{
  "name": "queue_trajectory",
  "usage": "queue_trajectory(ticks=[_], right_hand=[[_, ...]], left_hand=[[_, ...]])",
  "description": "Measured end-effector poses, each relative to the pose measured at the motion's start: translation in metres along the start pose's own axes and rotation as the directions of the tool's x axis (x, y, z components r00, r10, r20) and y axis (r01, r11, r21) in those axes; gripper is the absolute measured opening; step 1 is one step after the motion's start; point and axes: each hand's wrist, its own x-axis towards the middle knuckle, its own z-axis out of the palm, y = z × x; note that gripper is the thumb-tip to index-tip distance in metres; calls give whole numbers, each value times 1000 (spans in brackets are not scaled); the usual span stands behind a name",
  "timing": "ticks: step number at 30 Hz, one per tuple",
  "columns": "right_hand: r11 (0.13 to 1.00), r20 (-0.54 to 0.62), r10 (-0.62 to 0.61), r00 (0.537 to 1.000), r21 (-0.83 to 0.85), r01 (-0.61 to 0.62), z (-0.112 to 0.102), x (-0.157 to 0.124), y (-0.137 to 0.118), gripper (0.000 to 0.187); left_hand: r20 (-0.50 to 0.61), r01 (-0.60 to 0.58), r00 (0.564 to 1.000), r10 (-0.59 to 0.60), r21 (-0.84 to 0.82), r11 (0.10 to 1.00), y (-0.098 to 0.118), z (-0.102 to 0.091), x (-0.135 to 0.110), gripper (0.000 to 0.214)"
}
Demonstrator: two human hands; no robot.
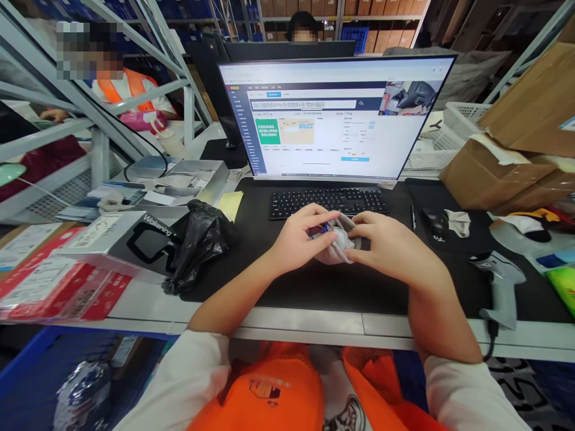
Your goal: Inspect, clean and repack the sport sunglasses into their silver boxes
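Above the black desk mat (269, 281), in front of the keyboard (287, 203), both my hands meet at a crumpled light grey cloth (342, 239). My left hand (300, 239) is closed, its thumb and fingers gripping the cloth's left side. A small blue and dark bit shows between those fingers; what it belongs to cannot be made out. My right hand (386, 245) pinches the cloth's right edge between thumb and fingers. Any contents of the cloth are mostly hidden by the folds and my fingers.
Left are a silver box (117, 245), a black plastic bag (202, 239) and a red parcel (67, 293). The monitor (323, 149) stands behind the keyboard. Right are a mouse (433, 221), a barcode scanner (501, 287) and cardboard boxes (498, 173). Two people (130, 90) are beyond the desk.
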Motion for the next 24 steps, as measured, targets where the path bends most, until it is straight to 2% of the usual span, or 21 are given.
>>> queue_trajectory(ticks=[5,9,12,14,16,18,20,21,22,23,24], right_hand=[[1000,3,-22,1000,-5,22,1,2,-5,25],[996,-22,-58,998,-72,57,3,3,-7,30],[995,-99,-97,990,-49,92,4,5,0,34],[993,-181,-103,978,40,112,3,7,7,33],[983,-281,-77,957,140,121,3,11,15,33],[971,-413,2,911,219,98,5,15,23,34],[955,-563,122,817,292,58,6,19,30,36],[943,-626,181,758,329,47,6,21,33,37],[931,-665,225,712,363,45,6,23,35,38],[919,-679,250,690,391,52,5,26,38,38],[908,-672,259,694,415,64,3,28,39,38]], left_hand=[[-45,-19,999,20,9,1000,-1,9,-4,40],[-14,-18,1000,18,-7,1000,3,12,-7,41],[10,9,1000,-9,-56,998,5,10,-8,43],[8,8,1000,-8,-73,997,5,7,-8,48],[19,5,1000,-4,-62,998,3,4,-6,62],[81,45,996,-43,-20,999,-2,2,-3,85],[176,129,976,-132,32,991,-9,2,0,102],[218,179,958,-185,46,983,-13,3,1,100],[259,224,938,-230,50,973,-16,4,2,88],[298,263,917,-266,49,963,-19,5,4,70],[332,295,896,-295,54,954,-22,5,5,49]])
